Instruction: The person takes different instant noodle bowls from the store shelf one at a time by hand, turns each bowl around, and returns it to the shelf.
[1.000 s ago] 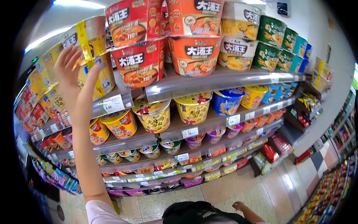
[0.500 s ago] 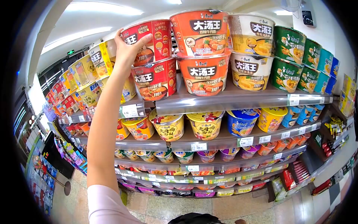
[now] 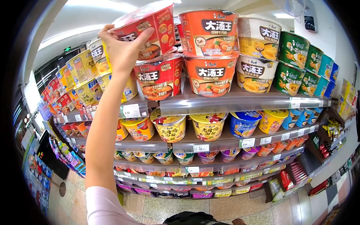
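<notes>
My left hand [image 3: 125, 47] grips a red instant noodle bucket [image 3: 164, 33] at the top left of the shelf, thumb on the front and fingers round its far side. The bucket is tilted, its right side higher, above another red noodle bucket [image 3: 158, 79] that stands upright on the top shelf. Just right of them stand two stacked orange noodle buckets [image 3: 210, 34]. My right hand cannot be made out; a small brown shape at the bottom edge is too cut off to name.
White noodle buckets [image 3: 258, 37] and green ones [image 3: 293, 50] are stacked further right on the top shelf [image 3: 225, 103]. Yellow noodle bowls [image 3: 169, 125] and a blue one [image 3: 245, 123] fill the shelf below. A camera-like black device [image 3: 309, 23] hangs on the wall.
My left hand has raised the upper red noodle bucket off the one beneath and tipped it. The view has shifted slightly.
</notes>
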`<state>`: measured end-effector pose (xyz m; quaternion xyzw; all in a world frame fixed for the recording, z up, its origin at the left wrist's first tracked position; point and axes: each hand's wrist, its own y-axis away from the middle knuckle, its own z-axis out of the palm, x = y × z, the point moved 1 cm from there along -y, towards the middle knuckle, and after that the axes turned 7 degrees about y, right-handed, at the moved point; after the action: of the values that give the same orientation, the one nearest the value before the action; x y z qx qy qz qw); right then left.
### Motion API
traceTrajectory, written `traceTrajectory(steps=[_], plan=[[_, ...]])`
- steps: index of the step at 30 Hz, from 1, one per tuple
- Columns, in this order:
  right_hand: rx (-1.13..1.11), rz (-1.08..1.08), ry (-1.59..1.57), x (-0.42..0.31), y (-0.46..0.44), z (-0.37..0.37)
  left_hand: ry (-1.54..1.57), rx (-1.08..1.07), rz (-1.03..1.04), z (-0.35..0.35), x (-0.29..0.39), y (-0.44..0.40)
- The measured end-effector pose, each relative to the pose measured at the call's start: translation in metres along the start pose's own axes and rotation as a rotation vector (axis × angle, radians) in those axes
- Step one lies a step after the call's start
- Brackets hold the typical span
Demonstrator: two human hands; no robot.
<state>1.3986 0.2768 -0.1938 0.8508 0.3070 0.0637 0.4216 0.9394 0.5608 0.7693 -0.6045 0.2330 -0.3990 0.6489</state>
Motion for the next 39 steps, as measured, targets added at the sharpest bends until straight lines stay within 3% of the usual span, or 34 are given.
traceTrajectory(steps=[4, 5, 6, 7, 8, 10, 11, 12, 13, 14, 15, 16, 18, 21, 23, 26, 29, 31, 33, 36, 39], plan=[[-0.125, 0.118, -0.022, -0.014, 0.024, -0.045, 0.249, 0.117, 0.109, -0.025, 0.036, 0.010], [-0.025, 0.231, -0.315, -0.018, 0.045, -0.079, 0.253, 0.155, 0.104, -0.037, 0.045, 0.016], [0.180, 0.396, -0.965, -0.022, 0.075, -0.116, 0.256, 0.192, 0.100, -0.054, 0.051, 0.027], [0.372, 0.403, -1.291, -0.041, 0.115, -0.176, 0.260, 0.231, 0.075, -0.071, 0.058, 0.042], [0.543, 0.349, -1.411, -0.057, 0.145, -0.232, 0.295, 0.254, 0.030, -0.086, 0.062, 0.063], [0.788, 0.141, -1.160, -0.048, 0.138, -0.289, 0.383, 0.287, -0.119, -0.115, 0.069, 0.113], [0.910, 0.055, -1.266, -0.058, 0.155, -0.342, 0.454, 0.276, -0.236, -0.124, 0.071, 0.140], [1.153, 0.026, -1.079, -0.085, 0.201, -0.418, 0.546, 0.253, -0.384, -0.131, 0.072, 0.169], [1.030, -0.070, -1.190, -0.092, 0.223, -0.468, 0.645, 0.228, -0.547, -0.134, 0.073, 0.195], [1.169, -0.254, -1.209, -0.111, 0.251, -0.514, 0.772, 0.194, -0.704, -0.136, 0.076, 0.221], [1.149, -0.387, -1.357, -0.128, 0.272, -0.551, 0.900, 0.181, -0.856, -0.135, 0.078, 0.244], [1.237, -0.401, -1.232, -0.138, 0.288, -0.576, 1.018, 0.175, -0.981, -0.134, 0.083, 0.263], [1.279, -0.739, -1.281, -0.165, 0.317, -0.614, 1.240, 0.178, -1.148, -0.131, 0.087, 0.291], [1.303, -0.857, -1.227, -0.195, 0.334, -0.634, 1.474, 0.153, -1.183, -0.128, 0.095, 0.308], [1.274, -0.876, -1.352, -0.214, 0.327, -0.630, 1.200, 0.119, -1.269, -0.125, 0.103, 0.309], [1.220, -0.926, -1.546, -0.215, 0.316, -0.617, 1.172, 0.142, -1.490, -0.123, 0.106, 0.324], [1.007, -0.919, -1.711, -0.202, 0.309, -0.601, 1.002, -0.004, -1.418, -0.110, 0.099, 0.320], [0.972, -0.855, -1.820, -0.199, 0.308, -0.589, 0.935, -0.058, -1.401, -0.102, 0.100, 0.318], [0.937, -0.742, -2.057, -0.194, 0.298, -0.572, 0.845, -0.247, -1.402, -0.093, 0.104, 0.318], [0.838, -0.719, -2.201, -0.190, 0.301, -0.565, 0.795, -0.219, -1.469, -0.081, 0.105, 0.321], [0.836, -0.765, -2.292, -0.186, 0.298, -0.558, 0.758, -0.303, -1.406, -0.072, 0.110, 0.321]])
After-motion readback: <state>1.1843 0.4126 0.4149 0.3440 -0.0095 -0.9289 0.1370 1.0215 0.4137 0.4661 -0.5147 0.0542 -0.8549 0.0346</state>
